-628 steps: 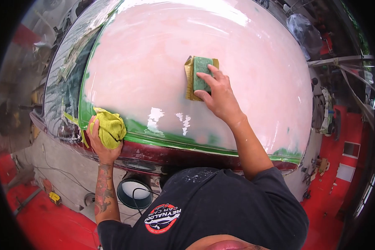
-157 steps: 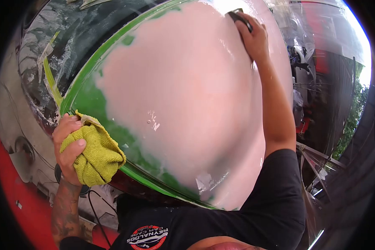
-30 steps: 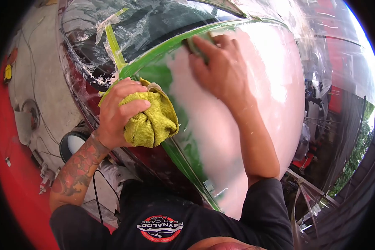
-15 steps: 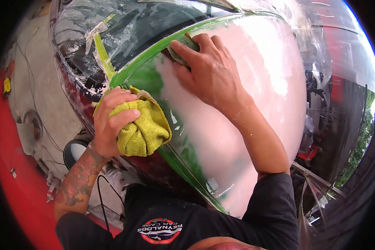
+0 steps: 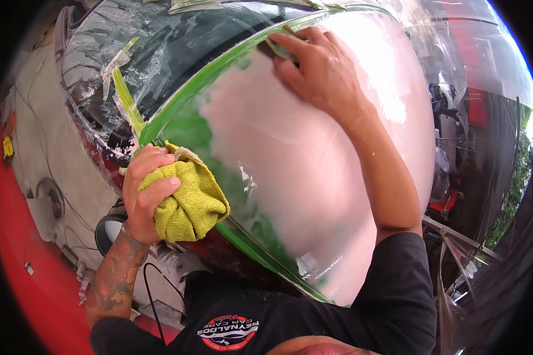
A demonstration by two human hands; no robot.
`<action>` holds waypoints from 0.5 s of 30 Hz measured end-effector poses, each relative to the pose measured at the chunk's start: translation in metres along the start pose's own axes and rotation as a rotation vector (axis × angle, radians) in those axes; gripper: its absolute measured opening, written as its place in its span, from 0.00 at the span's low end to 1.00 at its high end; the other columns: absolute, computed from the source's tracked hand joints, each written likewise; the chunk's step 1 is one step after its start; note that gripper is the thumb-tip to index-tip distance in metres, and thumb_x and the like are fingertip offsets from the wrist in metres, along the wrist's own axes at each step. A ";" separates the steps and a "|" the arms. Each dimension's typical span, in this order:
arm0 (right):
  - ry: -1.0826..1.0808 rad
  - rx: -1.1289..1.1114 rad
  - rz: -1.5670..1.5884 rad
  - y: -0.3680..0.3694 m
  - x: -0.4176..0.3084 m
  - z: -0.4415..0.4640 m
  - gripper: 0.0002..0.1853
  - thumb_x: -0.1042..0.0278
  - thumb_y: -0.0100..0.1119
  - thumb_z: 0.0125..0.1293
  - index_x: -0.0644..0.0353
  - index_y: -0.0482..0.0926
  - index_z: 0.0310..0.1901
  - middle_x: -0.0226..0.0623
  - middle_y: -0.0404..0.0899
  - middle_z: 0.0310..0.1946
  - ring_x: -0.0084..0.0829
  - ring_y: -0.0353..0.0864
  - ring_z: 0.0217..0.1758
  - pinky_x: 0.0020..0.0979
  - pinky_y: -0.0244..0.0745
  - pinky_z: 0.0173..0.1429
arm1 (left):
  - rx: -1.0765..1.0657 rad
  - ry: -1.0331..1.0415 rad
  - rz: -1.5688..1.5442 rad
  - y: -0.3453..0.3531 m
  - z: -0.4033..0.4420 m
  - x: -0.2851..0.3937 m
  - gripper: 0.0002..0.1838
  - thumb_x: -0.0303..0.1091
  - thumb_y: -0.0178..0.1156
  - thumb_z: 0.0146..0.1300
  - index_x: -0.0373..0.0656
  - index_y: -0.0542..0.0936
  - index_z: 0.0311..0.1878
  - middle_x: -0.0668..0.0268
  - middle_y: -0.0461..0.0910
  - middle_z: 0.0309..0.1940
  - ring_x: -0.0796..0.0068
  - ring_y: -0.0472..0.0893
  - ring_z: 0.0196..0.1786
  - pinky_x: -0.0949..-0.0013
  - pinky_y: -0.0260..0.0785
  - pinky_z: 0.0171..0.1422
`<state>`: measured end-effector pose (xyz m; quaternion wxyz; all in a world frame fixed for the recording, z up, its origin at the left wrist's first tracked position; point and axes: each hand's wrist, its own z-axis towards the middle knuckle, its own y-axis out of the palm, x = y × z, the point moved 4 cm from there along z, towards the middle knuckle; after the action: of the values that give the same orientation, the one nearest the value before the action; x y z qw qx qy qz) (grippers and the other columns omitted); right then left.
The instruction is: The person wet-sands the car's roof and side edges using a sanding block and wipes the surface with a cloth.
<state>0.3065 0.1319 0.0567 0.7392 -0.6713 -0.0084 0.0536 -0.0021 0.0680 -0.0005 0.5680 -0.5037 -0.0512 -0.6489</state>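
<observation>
My left hand (image 5: 143, 192) grips a bunched yellow-green cloth (image 5: 186, 204) near the lower left edge of a curved car panel (image 5: 290, 154). The panel is coated pale pink-white, with green showing along its borders. Toward its far edge, my right hand (image 5: 328, 74) is closed around a folded piece of sandpaper (image 5: 272, 49), dark on one side, and presses it against the surface. The palm side of that hand is hidden.
Beyond the panel's left edge lies dusty glass (image 5: 177, 53) under plastic film, with a yellow-green masking tape strip (image 5: 125, 94). A round black-rimmed object (image 5: 108, 232) sits low at left. Hoses cross the concrete floor (image 5: 38, 136). Plastic sheeting (image 5: 420, 47) hangs at upper right.
My right hand has slid the sandpaper up and to the right along the panel's far edge. My left hand and the cloth appear slightly lower and further left, as the whole view has shifted.
</observation>
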 end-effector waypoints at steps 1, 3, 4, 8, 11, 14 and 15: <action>0.065 -0.001 -0.022 0.001 0.020 0.005 0.23 0.58 0.55 0.64 0.42 0.84 0.61 0.46 0.81 0.55 0.51 0.78 0.59 0.47 0.75 0.66 | 0.027 0.006 0.011 0.001 -0.001 -0.002 0.34 0.38 0.79 0.52 0.51 0.70 0.59 0.51 0.76 0.57 0.47 0.79 0.59 0.37 0.69 0.69; 0.185 -0.028 -0.096 -0.001 0.064 0.014 0.24 0.54 0.52 0.67 0.41 0.83 0.63 0.48 0.81 0.57 0.51 0.78 0.60 0.48 0.73 0.68 | 0.048 0.007 0.017 0.001 0.000 -0.002 0.32 0.38 0.78 0.53 0.52 0.70 0.58 0.53 0.76 0.56 0.48 0.79 0.58 0.37 0.70 0.68; 0.192 -0.038 -0.136 0.000 0.088 0.019 0.25 0.53 0.51 0.68 0.42 0.82 0.65 0.48 0.80 0.58 0.52 0.78 0.61 0.48 0.73 0.68 | 0.044 0.010 0.013 0.000 -0.002 -0.002 0.32 0.38 0.78 0.53 0.52 0.70 0.58 0.53 0.76 0.56 0.48 0.79 0.58 0.37 0.70 0.68; 0.262 -0.059 -0.198 0.002 0.177 0.039 0.27 0.49 0.52 0.71 0.50 0.79 0.66 0.52 0.81 0.54 0.53 0.78 0.62 0.45 0.70 0.68 | -0.010 -0.017 -0.013 0.000 -0.006 -0.004 0.33 0.36 0.77 0.56 0.53 0.68 0.60 0.51 0.73 0.59 0.46 0.76 0.62 0.35 0.64 0.73; 0.356 0.002 -0.076 0.011 0.227 0.053 0.22 0.59 0.50 0.72 0.57 0.81 0.63 0.52 0.83 0.57 0.51 0.80 0.62 0.45 0.73 0.69 | -0.039 -0.070 -0.005 -0.002 -0.007 -0.003 0.31 0.36 0.75 0.59 0.55 0.67 0.61 0.51 0.73 0.58 0.46 0.75 0.63 0.35 0.64 0.73; -0.076 -0.129 -0.679 0.048 0.299 0.078 0.24 0.63 0.45 0.70 0.57 0.79 0.64 0.53 0.82 0.58 0.52 0.80 0.62 0.45 0.73 0.69 | -0.027 -0.062 -0.001 0.000 -0.006 -0.003 0.31 0.36 0.75 0.59 0.55 0.67 0.61 0.51 0.72 0.58 0.46 0.76 0.62 0.35 0.64 0.74; -0.076 -0.126 -0.679 0.046 0.301 0.078 0.24 0.63 0.45 0.70 0.57 0.79 0.64 0.53 0.82 0.58 0.52 0.80 0.62 0.45 0.73 0.69 | -0.038 -0.059 0.002 -0.001 -0.005 -0.002 0.33 0.37 0.76 0.57 0.55 0.67 0.61 0.51 0.72 0.59 0.46 0.75 0.63 0.35 0.64 0.73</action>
<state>0.5959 0.2405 0.0003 0.6710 -0.6721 -0.2622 -0.1712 -0.0062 0.0665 -0.0033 0.5572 -0.5334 -0.0549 -0.6341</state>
